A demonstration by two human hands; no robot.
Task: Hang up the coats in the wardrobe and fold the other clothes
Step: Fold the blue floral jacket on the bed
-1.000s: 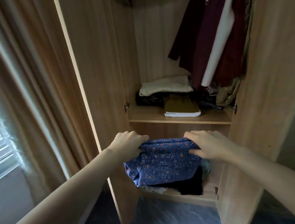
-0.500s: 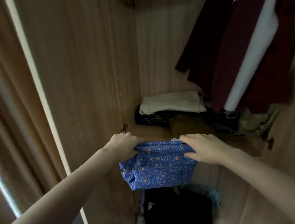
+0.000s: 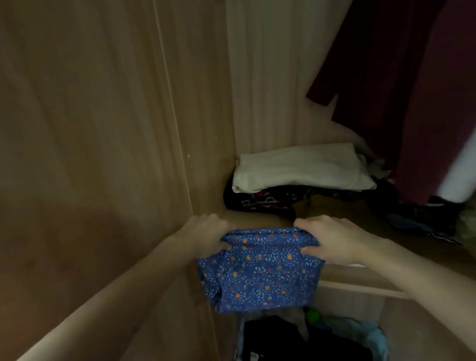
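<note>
Wooden wardrobe door (image 3: pixel 83 136) stands at left. Left hand (image 3: pixel 204 235) and right hand (image 3: pixel 334 238) each grip the folded blue floral garment (image 3: pixel 259 270) with curled fingers, at the shelf (image 3: pixel 355 282) front edge. Cream folded cloth (image 3: pixel 299 169) lies behind; maroon coat (image 3: pixel 411 64) hangs right.
</note>
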